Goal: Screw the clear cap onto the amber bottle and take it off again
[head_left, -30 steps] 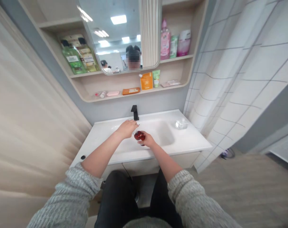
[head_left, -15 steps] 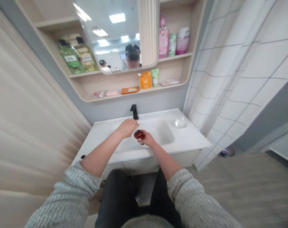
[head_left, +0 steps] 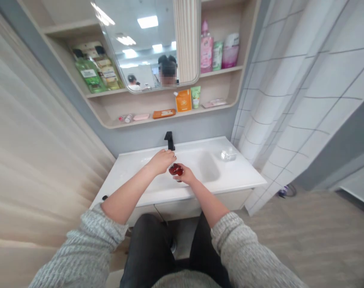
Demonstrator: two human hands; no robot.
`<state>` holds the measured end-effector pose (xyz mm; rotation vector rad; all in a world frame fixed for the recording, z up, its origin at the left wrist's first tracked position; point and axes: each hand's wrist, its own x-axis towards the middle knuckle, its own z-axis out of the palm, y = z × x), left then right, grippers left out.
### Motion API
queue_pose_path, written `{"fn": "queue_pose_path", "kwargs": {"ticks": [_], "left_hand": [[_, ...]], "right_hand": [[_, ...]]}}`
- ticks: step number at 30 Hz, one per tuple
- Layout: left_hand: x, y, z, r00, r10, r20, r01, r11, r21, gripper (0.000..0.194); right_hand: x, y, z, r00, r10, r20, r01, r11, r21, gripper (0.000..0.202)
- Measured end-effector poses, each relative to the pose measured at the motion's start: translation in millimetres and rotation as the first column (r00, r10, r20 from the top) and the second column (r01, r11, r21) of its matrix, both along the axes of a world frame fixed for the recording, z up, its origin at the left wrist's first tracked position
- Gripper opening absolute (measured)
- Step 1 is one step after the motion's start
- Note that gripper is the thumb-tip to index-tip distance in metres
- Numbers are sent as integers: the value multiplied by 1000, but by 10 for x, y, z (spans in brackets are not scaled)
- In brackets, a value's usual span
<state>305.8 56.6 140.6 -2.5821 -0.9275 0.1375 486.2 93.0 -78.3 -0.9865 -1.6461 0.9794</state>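
Note:
Over the white sink basin [head_left: 210, 166], my right hand [head_left: 186, 175] is closed around a dark red, glossy container [head_left: 175, 169]. It looks rounded and partly see-through; its exact kind is unclear, and the fingers cover its right side. My left hand [head_left: 162, 161] is just left of and above the container, in front of the black faucet [head_left: 169, 141]. Its fingers are curled and close together, with the tips bent down towards the container. Anything between those fingertips is too small or hidden to name.
A clear box [head_left: 228, 155] stands on the counter's right side. At the left front edge is a small black item [head_left: 105, 198]. Above, a shelf holds an orange pouch [head_left: 183, 101], a green tube [head_left: 196, 97] and an orange pack [head_left: 164, 114]. A curtain [head_left: 34, 140] hangs at left.
The fingers of my left hand have curled in slightly more. My right hand and the red container stay almost in the same place.

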Motion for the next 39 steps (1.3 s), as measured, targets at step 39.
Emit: {"fn": "queue_pose_path", "kwargs": {"ticks": [39], "left_hand": [[-53,-5,-14,998,6,62,-3,999,-50,45]], "right_hand": [[13,-47,73,999,-17,50,17,1000,-1,82]]}}
